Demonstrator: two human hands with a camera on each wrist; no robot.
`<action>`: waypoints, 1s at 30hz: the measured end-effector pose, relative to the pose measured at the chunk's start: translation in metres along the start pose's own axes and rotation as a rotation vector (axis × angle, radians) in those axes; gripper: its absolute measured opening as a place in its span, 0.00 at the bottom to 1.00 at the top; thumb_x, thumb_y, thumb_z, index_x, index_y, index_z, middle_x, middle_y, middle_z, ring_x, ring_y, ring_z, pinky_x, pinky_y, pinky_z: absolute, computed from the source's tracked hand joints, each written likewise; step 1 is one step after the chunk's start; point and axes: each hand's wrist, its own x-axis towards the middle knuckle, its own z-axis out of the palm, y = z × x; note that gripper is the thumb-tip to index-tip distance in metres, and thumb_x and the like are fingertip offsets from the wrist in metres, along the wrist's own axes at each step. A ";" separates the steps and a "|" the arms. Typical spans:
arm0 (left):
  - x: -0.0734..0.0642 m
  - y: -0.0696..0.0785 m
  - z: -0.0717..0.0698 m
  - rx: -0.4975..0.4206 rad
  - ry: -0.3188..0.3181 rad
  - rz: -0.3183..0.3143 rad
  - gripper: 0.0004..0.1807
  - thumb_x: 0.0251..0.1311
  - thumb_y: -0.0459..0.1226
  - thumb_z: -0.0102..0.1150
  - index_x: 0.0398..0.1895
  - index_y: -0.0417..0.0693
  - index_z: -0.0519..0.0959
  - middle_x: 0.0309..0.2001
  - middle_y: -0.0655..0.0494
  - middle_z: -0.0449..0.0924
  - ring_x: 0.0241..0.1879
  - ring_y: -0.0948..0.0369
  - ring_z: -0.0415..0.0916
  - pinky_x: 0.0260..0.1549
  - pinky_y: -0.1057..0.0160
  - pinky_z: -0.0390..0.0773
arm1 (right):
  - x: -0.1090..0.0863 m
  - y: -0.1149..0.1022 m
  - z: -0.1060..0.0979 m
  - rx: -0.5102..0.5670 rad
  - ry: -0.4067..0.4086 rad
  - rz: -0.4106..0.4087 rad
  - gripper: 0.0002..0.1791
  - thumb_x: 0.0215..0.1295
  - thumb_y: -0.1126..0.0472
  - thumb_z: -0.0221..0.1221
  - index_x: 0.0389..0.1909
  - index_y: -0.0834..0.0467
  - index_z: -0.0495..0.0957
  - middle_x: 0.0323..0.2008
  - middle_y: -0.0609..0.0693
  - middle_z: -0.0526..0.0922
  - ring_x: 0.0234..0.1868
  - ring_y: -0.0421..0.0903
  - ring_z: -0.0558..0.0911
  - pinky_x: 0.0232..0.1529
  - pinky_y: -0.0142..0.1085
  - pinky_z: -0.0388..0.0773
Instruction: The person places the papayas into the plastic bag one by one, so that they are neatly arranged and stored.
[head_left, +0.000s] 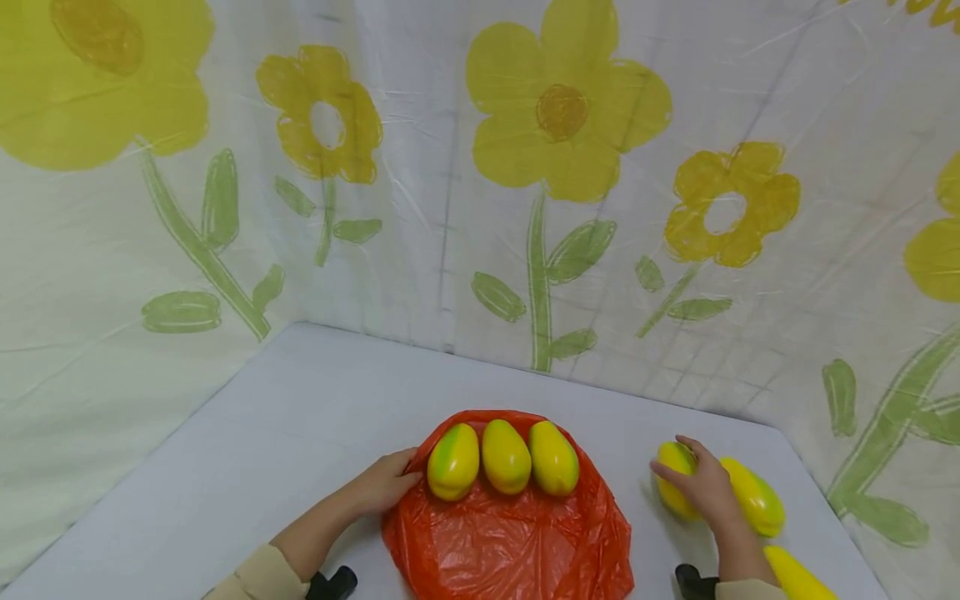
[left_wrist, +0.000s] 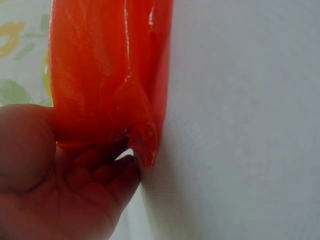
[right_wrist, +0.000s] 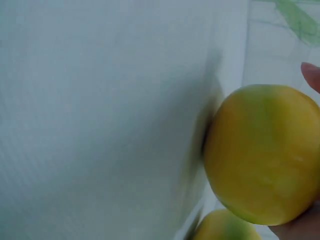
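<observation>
A red plastic bag (head_left: 517,542) lies spread with its rim rolled up, and three smooth yellow mangoes with green patches stand in a row inside its far side, among them a middle mango (head_left: 506,457). My left hand (head_left: 386,482) holds the bag's left edge, thumb on one side and fingers beneath; the left wrist view shows the red film (left_wrist: 100,75) between them. To the right of the bag, my right hand (head_left: 708,483) has thumb and fingers curved around another mango (head_left: 671,500). That mango (right_wrist: 262,155) looks close to the tabletop; whether it touches is unclear.
Just beyond my right hand lies a mango (head_left: 753,497), and one more yellow fruit (head_left: 798,577) is partly hidden by my right forearm. Everything stands on a white table (head_left: 315,400), with a flower-printed curtain (head_left: 420,250) behind its far edge.
</observation>
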 end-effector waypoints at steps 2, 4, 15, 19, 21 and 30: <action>0.000 0.000 0.000 0.006 0.002 -0.001 0.19 0.67 0.35 0.45 0.59 0.38 0.67 0.42 0.49 0.78 0.28 0.61 0.76 0.28 0.64 0.82 | -0.001 0.000 0.003 -0.013 0.006 -0.002 0.49 0.57 0.39 0.58 0.69 0.63 0.51 0.66 0.72 0.53 0.61 0.68 0.61 0.61 0.61 0.60; 0.000 0.000 0.000 0.006 0.001 -0.001 0.19 0.67 0.35 0.45 0.60 0.38 0.67 0.43 0.48 0.78 0.28 0.61 0.76 0.29 0.64 0.82 | -0.002 0.001 0.005 -0.010 0.011 0.001 0.49 0.57 0.40 0.58 0.70 0.63 0.50 0.66 0.73 0.53 0.60 0.67 0.62 0.60 0.61 0.61; 0.001 0.000 -0.001 0.013 0.002 0.009 0.20 0.67 0.35 0.45 0.60 0.38 0.67 0.45 0.47 0.78 0.29 0.61 0.77 0.29 0.64 0.82 | -0.001 0.006 0.011 0.005 -0.012 0.029 0.51 0.56 0.43 0.60 0.72 0.59 0.43 0.66 0.72 0.52 0.57 0.66 0.62 0.57 0.63 0.63; 0.000 0.000 -0.001 0.012 0.000 0.006 0.20 0.67 0.35 0.46 0.60 0.38 0.67 0.45 0.47 0.78 0.29 0.62 0.77 0.29 0.64 0.82 | 0.000 0.006 0.011 -0.001 -0.015 0.032 0.51 0.56 0.45 0.60 0.72 0.59 0.42 0.65 0.72 0.53 0.57 0.67 0.63 0.57 0.63 0.63; 0.000 0.000 -0.001 0.009 -0.001 0.001 0.20 0.67 0.35 0.46 0.60 0.38 0.67 0.44 0.47 0.78 0.28 0.61 0.77 0.29 0.64 0.82 | 0.000 0.007 0.012 -0.003 -0.012 0.029 0.51 0.56 0.45 0.60 0.72 0.59 0.42 0.65 0.73 0.53 0.57 0.67 0.63 0.57 0.63 0.63; 0.000 0.001 -0.001 0.006 -0.001 0.004 0.21 0.67 0.35 0.46 0.61 0.38 0.66 0.45 0.47 0.78 0.29 0.62 0.77 0.29 0.64 0.82 | -0.002 0.003 0.015 -0.034 0.039 -0.019 0.47 0.56 0.50 0.60 0.71 0.62 0.46 0.63 0.74 0.55 0.57 0.67 0.64 0.57 0.62 0.63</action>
